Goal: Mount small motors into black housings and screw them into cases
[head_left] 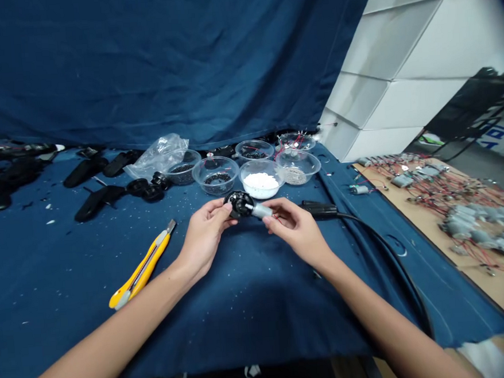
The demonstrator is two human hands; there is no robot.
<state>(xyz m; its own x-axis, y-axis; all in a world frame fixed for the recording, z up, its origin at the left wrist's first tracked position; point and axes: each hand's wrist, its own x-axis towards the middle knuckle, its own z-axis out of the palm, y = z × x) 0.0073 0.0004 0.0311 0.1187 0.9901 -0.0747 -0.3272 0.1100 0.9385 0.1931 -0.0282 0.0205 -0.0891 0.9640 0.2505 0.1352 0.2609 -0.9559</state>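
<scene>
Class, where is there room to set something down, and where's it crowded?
Bar small specks, room lies on the blue fabric cloth between the left hand, right hand and front edge, and left of the yellow utility knife. Crowded: the back, with clear round plastic bowls and black plastic parts; the tan board at right, strewn with grey cylinders.

The right hand [295,226] is covering one end of the motor [261,211]; farther right, a board [422,217] is running out of frame.
</scene>
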